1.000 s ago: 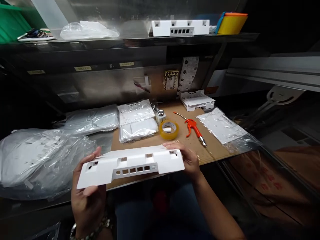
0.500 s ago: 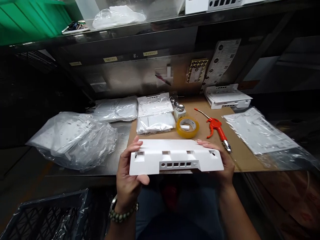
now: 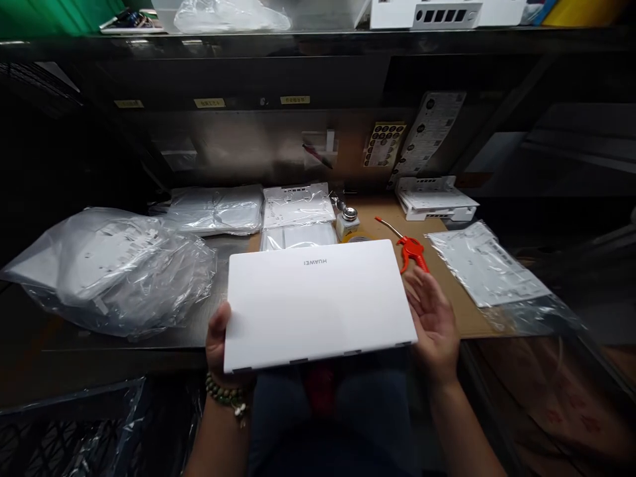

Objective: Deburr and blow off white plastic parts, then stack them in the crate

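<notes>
White housing panel (image 3: 318, 301), flat broad face up, upside-down brand lettering near its far edge, long axis running left-right between the two hands, held above the lap just short of the bench edge (image 3: 149, 341). Left hand (image 3: 218, 348) at the near-left corner: thumb on top, remaining fingers hidden below, so clamped on that corner. Right hand (image 3: 433, 318) at the right short edge, palm turned up, fingers (image 3: 417, 278) spread apart and only brushing the edge; grip there not closed. So panel sits right of the left fingers, left of the right fingers; left hand carries it.

Beyond the right fingers: orange air blow gun (image 3: 410, 252), then a bagged flat part (image 3: 484, 265). Past the panel's far edge: small bottle (image 3: 346, 222), stacked bagged panels (image 3: 298, 212). Beyond the left fingers: crumpled clear bags (image 3: 109, 268).
</notes>
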